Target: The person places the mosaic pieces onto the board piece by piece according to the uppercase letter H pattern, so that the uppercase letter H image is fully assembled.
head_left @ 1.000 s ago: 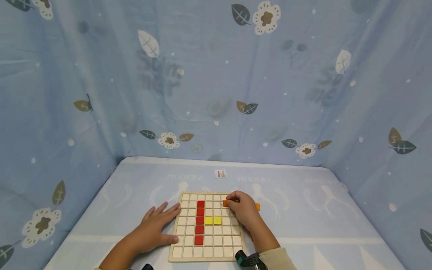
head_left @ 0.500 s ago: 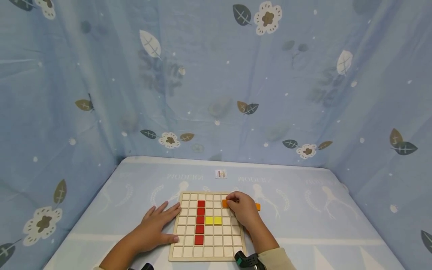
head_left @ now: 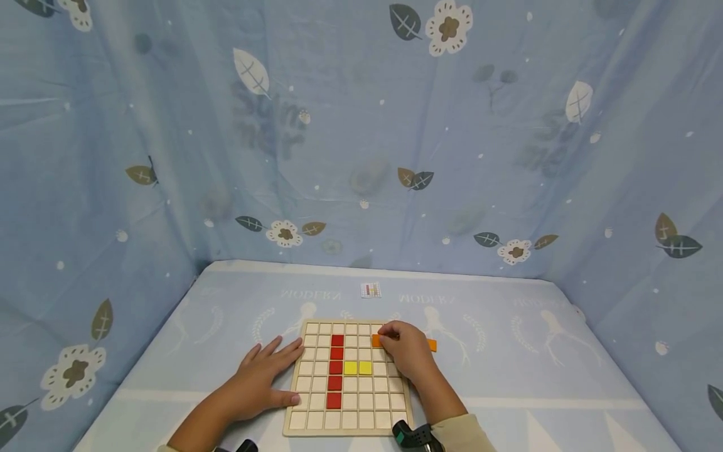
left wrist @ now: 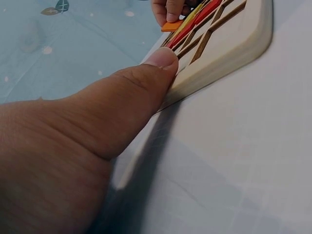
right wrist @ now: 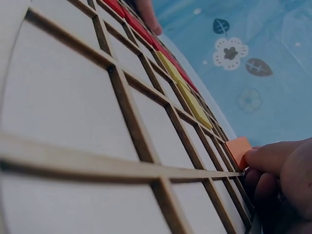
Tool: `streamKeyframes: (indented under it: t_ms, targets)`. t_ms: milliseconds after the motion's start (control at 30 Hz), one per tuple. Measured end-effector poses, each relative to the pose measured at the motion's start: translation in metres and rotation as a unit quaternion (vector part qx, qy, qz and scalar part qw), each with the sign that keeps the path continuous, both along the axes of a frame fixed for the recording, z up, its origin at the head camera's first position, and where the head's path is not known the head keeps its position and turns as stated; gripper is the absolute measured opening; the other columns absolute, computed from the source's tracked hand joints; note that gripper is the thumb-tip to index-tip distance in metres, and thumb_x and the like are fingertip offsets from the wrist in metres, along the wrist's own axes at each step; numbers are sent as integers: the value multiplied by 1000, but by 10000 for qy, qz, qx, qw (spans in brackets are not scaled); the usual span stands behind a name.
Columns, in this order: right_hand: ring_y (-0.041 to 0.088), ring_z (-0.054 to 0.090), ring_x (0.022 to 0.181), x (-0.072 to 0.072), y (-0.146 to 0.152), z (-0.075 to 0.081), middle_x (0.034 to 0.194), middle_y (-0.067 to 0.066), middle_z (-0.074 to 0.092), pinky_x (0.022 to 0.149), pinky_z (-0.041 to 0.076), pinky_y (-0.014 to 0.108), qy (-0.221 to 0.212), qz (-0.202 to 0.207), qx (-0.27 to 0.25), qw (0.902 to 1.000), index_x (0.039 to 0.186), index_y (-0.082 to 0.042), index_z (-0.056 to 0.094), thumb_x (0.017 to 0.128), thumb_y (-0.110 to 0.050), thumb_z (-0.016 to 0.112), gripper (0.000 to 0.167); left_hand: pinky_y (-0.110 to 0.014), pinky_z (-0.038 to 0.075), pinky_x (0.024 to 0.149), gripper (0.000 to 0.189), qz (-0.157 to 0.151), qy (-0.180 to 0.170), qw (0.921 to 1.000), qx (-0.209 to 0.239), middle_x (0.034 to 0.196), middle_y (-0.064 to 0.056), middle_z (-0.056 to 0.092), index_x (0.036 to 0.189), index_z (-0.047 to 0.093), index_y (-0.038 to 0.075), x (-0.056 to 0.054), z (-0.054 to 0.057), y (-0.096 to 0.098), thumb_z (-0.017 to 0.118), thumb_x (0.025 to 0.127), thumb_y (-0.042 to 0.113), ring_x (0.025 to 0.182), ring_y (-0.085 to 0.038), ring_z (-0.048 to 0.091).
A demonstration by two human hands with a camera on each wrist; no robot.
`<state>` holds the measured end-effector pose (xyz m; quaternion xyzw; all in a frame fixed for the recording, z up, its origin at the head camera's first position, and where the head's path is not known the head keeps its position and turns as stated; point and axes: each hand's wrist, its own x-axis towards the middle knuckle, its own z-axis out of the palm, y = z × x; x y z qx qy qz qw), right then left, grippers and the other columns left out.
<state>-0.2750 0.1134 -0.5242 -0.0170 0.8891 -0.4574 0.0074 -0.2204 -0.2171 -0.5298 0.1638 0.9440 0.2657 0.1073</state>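
- Currently partway, I'd judge: five red tiles (head_left: 336, 367) seated in one column of the board (head_left: 339, 432), two yellow tiles (head_left: 351, 368) in the middle row running right from them.
- Open item: orange tile (head_left: 376, 340), over the second row from the far edge, sixth column; tilted and proud of the grid in the right wrist view, so not seated.
- Right hand (head_left: 409, 348): thumb and finger pinching that tile.
- Left hand (head_left: 254, 383): fingers spread, thumb and fingertips at the board's left edge, holding nothing. Hands well apart.
- Left over: more orange (head_left: 432, 345) past the right edge (count hidden by the hand). Card (head_left: 371, 290) behind, too small to read.
- Versus a second ago: reds and yellows unchanged, both hands practically static; orange seen then by the right forearm (head_left: 443, 398) no longer shows.
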Motion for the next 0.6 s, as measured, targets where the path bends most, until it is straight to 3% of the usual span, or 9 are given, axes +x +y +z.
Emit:
streamKeyframes:
  t_ms: [300, 600]
  targets:
    - [16, 61, 87, -4, 0, -2, 99, -2, 71, 76, 54, 34, 71, 109, 395, 9991, 104, -20, 78, 98, -17, 75, 8, -68, -3, 123, 103, 32, -3, 10000, -32, 172, 11, 29, 162, 43, 26, 1, 2, 0, 77, 76, 72, 162, -41, 10]
    - [21, 66, 103, -2, -1, -2, 113, 2, 72, 85, 59, 41, 250, 153, 794, 9964, 112, -17, 80, 97, -18, 75, 16, -68, -4, 123, 103, 28, -112, 9999, 51, 172, 10, 29, 162, 43, 26, 0, 3, 1, 79, 76, 69, 162, -41, 10]
